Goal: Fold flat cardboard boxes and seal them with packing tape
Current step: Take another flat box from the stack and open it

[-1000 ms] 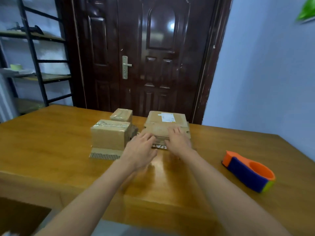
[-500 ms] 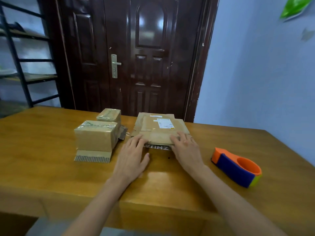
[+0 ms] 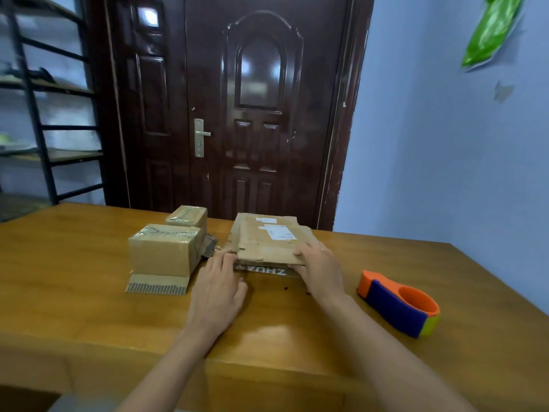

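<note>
I see the wooden table [image 3: 89, 292] filling the lower view, its far edge running under a dark door [image 3: 237, 114] and its right edge close to the blue wall. The widest bare stretch is the near half, around my forearms, and the left end toward the metal shelving [image 3: 38, 114].

At the middle of the far edge lies the stack of flat cardboard boxes [image 3: 267, 242], one pile; I cannot count its sheets. A white label sits on the top sheet, and a printed strip shows under the near edge.

Left of it stand two taped-up boxes: the larger sealed box [image 3: 163, 251] nearer me, resting on a flat corrugated piece, and the smaller sealed box [image 3: 188, 215] behind it, at the far edge.

One tape dispenser [image 3: 399, 304], orange and blue, lies toward the right edge, well apart from the stack.

My left hand [image 3: 218, 289] rests palm down with fingers straight, tips touching the stack's near left corner. My right hand [image 3: 319, 266] grips the top sheet's near right corner, fingers curled over it.

Compared with half a second ago, the top sheet's near edge is raised off the pile and my right fingers have closed on it; my left hand has slid toward the left corner.
</note>
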`<state>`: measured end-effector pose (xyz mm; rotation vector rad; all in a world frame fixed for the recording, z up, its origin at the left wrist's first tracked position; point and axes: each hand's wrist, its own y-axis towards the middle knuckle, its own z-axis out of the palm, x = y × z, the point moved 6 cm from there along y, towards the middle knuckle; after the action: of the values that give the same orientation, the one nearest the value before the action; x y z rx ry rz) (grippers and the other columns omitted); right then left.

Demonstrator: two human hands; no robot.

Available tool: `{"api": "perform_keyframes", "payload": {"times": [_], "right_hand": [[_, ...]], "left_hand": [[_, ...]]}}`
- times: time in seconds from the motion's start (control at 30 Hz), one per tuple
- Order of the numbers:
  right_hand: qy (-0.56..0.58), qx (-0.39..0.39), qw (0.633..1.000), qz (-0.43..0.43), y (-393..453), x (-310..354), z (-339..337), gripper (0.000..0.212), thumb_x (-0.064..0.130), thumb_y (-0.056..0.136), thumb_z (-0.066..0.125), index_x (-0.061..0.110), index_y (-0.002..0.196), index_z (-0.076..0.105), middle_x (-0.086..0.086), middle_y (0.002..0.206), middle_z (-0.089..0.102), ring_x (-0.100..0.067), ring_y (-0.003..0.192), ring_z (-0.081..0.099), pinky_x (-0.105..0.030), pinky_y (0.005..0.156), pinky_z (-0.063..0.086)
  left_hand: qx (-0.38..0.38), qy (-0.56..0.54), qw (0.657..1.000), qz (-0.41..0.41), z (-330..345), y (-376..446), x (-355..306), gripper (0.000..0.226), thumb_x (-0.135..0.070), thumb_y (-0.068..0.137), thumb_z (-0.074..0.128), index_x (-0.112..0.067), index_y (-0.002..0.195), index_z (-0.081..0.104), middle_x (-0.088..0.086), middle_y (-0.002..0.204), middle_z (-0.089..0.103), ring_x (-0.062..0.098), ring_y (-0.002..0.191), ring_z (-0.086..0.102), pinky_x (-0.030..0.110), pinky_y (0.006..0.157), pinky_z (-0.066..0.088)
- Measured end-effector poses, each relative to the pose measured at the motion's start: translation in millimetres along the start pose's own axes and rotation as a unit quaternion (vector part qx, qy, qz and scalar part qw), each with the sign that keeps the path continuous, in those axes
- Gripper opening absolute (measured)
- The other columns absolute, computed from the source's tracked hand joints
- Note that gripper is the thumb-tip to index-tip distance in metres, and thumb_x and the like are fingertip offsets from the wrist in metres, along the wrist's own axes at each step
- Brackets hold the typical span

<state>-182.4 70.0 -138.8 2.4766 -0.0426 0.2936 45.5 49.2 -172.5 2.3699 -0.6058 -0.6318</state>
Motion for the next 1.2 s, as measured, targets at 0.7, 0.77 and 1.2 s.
{"api": "perform_keyframes", "payload": {"times": [0.7,0.77,1.2], "right_hand": [[-0.030,0.023,0.998,-0.054,75.4,4.7,71.9,0.017,0.040,0.096,0.068,0.031,0.108,0.060,0.010,0.113,0.057,-0.013,0.102,0.055,-0.031,0.087,0.049],[-0.011,-0.020,0.999,-0.033,79.2,1.4,56.3,0.014,0.038,0.101,0.061,0.029,0.112,0.060,0.009,0.111,0.057,-0.014,0.098,0.055,-0.032,0.084,0.049],[0.373,-0.172,0.905,0.105,12.7,-26.8,-79.4,0.034,0.037,0.110,0.050,0.013,0.128,0.066,0.015,0.102,0.071,0.007,0.095,0.065,-0.014,0.084,0.049]], "left_hand": [[0.094,0.067,0.992,-0.047,32.5,11.0,18.5,0.083,-0.058,0.099,0.050,-0.026,0.166,0.013,0.005,0.176,-0.012,0.028,0.162,0.004,0.043,0.129,0.021],[0.079,0.060,0.994,-0.039,28.3,10.1,16.1,0.079,-0.054,0.098,0.052,-0.025,0.164,0.019,0.006,0.176,-0.008,0.028,0.162,0.010,0.042,0.127,0.025],[0.069,-0.013,0.997,-0.012,18.4,5.7,12.4,0.069,-0.049,0.100,0.057,-0.026,0.159,0.031,0.000,0.173,0.019,0.018,0.158,0.024,0.036,0.126,0.027]]}}
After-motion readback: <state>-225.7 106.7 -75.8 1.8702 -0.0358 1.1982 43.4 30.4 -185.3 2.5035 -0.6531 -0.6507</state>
